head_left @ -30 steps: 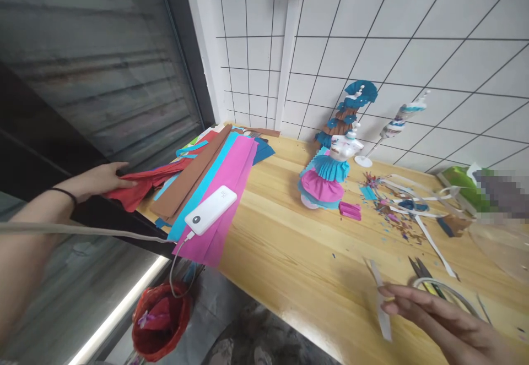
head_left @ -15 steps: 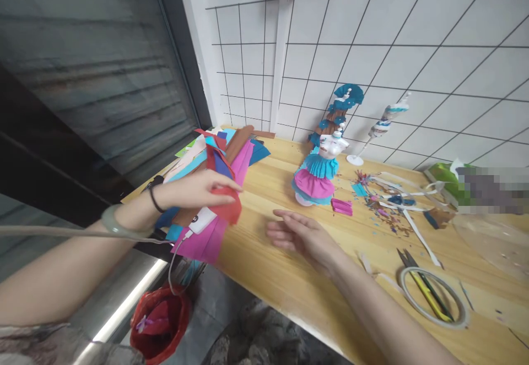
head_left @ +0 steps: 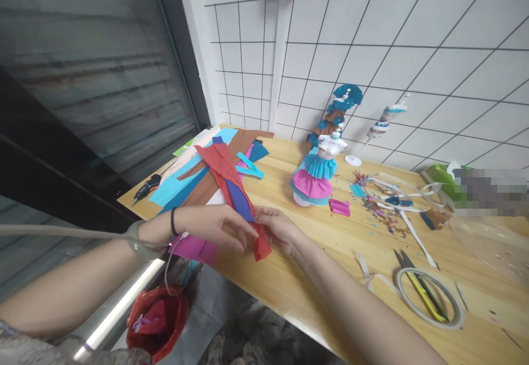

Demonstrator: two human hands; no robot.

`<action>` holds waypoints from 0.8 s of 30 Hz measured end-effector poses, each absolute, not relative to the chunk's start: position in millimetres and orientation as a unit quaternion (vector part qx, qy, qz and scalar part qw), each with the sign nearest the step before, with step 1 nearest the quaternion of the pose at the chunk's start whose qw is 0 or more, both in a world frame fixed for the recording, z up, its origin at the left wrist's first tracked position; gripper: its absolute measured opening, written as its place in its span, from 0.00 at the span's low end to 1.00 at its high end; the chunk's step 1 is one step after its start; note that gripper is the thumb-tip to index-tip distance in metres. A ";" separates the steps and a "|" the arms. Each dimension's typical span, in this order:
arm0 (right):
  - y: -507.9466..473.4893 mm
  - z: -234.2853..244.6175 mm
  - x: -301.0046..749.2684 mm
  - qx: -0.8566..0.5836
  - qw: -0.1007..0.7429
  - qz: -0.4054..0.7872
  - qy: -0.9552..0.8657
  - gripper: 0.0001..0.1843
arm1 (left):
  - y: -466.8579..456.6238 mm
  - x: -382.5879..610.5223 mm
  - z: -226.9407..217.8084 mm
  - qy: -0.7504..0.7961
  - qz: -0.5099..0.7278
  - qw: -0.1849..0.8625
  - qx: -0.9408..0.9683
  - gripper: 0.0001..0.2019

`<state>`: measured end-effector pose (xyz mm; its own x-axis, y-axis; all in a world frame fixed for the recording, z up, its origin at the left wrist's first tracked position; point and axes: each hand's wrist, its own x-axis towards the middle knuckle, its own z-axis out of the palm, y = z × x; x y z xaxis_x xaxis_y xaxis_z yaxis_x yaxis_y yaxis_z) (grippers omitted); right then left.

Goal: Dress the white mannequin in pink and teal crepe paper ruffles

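Observation:
A long red crepe paper strip (head_left: 225, 161), with blue crepe paper (head_left: 242, 200) showing along it, runs from the paper pile towards me. My right hand (head_left: 276, 230) is closed on this red strip near its lower end, the thumb at its edge. Just left of it, my left hand (head_left: 219, 227) hovers over the pile with thumb and forefinger apart, fingertips beside the strip. Under and behind lie crepe sheets in brown (head_left: 243, 142), light blue (head_left: 169, 184) and magenta (head_left: 194, 248). A narrow light-blue strip (head_left: 252, 172) sticks out to the right.
Two small dress forms in paper skirts, the nearer pink and turquoise (head_left: 312, 180), stand near the wall beside a bare-stand form (head_left: 388, 117). Paper scraps (head_left: 384, 211), a tape roll (head_left: 457, 299) and yellow-handled scissors (head_left: 425, 296) lie right. A red bin (head_left: 179, 321) sits below the table edge.
My left hand moved right and let the strip's end slacken. My right hand moved left and closed on the red strip, which now stretches out across the pile; the white device is covered.

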<state>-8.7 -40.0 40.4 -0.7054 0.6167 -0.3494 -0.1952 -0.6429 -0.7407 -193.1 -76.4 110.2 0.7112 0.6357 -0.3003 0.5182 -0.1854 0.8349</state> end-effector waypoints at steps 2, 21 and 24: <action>-45.7 51.2 -5.8 -0.295 0.243 0.853 -0.355 0.15 | -71.4 -206.3 106.5 0.442 0.140 0.492 0.737 0.16; -100.1 91.1 103.9 -0.443 0.143 0.429 -0.775 0.22 | 2.4 -296.9 41.8 0.568 0.028 -0.037 0.822 0.22; -99.1 82.0 127.8 -0.509 0.153 0.404 -0.744 0.25 | 14.1 -304.6 36.7 0.564 0.052 -0.055 0.822 0.25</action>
